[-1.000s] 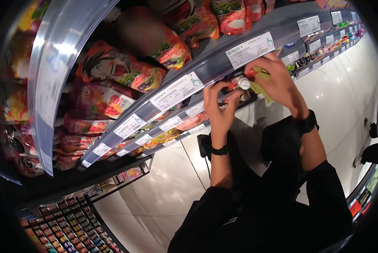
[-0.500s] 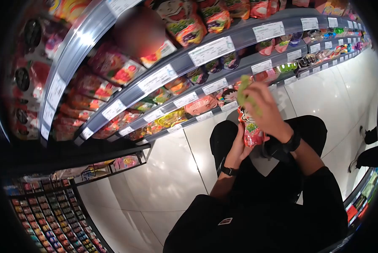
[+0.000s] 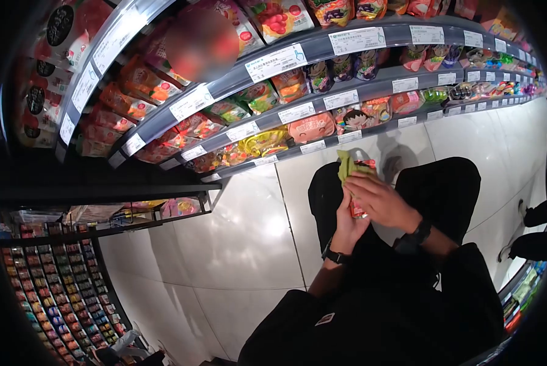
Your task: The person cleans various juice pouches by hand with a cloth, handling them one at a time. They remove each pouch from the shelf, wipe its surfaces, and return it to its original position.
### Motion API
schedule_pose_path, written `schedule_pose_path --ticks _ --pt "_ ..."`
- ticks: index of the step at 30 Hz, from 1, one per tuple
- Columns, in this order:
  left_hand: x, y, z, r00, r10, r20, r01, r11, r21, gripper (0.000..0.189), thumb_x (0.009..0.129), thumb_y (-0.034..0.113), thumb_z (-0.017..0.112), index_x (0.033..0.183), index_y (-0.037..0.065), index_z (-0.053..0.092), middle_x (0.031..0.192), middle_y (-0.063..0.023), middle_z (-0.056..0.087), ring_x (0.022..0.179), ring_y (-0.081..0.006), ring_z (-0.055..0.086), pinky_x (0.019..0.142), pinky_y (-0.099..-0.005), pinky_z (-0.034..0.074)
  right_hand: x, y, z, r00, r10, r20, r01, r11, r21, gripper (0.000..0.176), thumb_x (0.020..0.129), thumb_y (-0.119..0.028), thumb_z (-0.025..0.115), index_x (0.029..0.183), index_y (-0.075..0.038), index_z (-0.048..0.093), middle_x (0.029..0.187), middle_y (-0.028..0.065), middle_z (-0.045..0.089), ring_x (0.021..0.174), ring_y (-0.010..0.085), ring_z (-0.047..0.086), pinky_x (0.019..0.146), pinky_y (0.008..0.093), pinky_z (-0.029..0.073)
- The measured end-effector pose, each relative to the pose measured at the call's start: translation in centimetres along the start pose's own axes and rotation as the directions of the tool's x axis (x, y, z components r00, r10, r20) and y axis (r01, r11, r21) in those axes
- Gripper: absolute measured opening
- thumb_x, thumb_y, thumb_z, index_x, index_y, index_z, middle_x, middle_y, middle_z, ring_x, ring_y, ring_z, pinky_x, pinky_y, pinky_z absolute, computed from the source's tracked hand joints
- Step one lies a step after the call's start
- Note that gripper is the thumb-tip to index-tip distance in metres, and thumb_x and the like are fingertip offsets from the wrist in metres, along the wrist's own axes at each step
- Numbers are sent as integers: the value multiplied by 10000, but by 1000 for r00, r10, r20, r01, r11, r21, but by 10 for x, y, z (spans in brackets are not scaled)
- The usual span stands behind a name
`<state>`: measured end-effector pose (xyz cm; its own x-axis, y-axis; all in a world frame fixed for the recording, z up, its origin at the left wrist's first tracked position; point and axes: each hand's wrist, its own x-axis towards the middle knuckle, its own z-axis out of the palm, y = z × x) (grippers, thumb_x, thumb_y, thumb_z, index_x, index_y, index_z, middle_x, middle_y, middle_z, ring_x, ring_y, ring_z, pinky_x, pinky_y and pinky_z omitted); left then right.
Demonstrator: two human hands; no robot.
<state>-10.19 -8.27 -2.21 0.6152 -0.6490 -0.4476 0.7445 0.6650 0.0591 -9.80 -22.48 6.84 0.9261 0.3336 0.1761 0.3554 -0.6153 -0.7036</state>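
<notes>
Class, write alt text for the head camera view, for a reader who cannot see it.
A person in black holds a red snack pouch in the left hand and a green cloth against it with the right hand, before shop shelves of snacks.

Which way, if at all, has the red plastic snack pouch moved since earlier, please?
Yes: the pouch dropped from the grey shelf edge toward the lap.

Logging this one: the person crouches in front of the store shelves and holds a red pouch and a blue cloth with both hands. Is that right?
One detail is off: the cloth is green, not blue. The head view shows the left hand and right hand together holding the red pouch and the green cloth, in front of the store shelves.
</notes>
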Motion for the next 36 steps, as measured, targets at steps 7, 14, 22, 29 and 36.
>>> schedule_pose_path --ticks 7,14,22,29,36 --pt "-7 8 -13 980 59 191 -60 998 2 505 1080 388 404 1457 56 449 1366 -147 600 1205 -287 624 1044 -473 507 -21 -13 6 976 -163 142 169 985 -27 386 869 -66 656 1254 -30 656 1367 103 585 1351 284 509 1105 420 440" --pt "-14 5 15 993 114 -16 -112 989 96 394 1009 196 503 1371 40 521 1287 -118 637 1201 -263 625 1029 -434 506 0 4 1 981 166 -103 -168 986 -10 382 937 -32 590 1316 13 589 1399 187 543 1376 362 476 1115 439 428" --pt "-4 0 -23 978 0 210 47 975 -218 423 988 179 508 1378 14 509 1292 -128 637 1166 -254 639 1053 -418 479 -27 -10 1 990 115 -78 -122 988 -95 426 918 -31 620 1341 -6 580 1394 195 547 1368 369 480 1112 421 429" --pt "-8 3 9 995 46 92 -36 994 -105 428 1032 207 530 1405 2 481 1350 -122 611 1200 -245 622 1052 -402 488 -38 34 25 590 768 -250 -311 502 807 365 1065 -158 517 1369 42 542 1246 96 648 1092 124 617 938 265 492" --pt "1 -3 18 906 414 85 -386 729 565 393 1080 175 488 1460 77 470 1133 -28 613 1054 -110 580 962 -250 464 -43 5 26 667 718 -196 -239 456 857 377 1060 -150 517 1389 34 534 1230 72 640 1099 88 587 950 269 496"
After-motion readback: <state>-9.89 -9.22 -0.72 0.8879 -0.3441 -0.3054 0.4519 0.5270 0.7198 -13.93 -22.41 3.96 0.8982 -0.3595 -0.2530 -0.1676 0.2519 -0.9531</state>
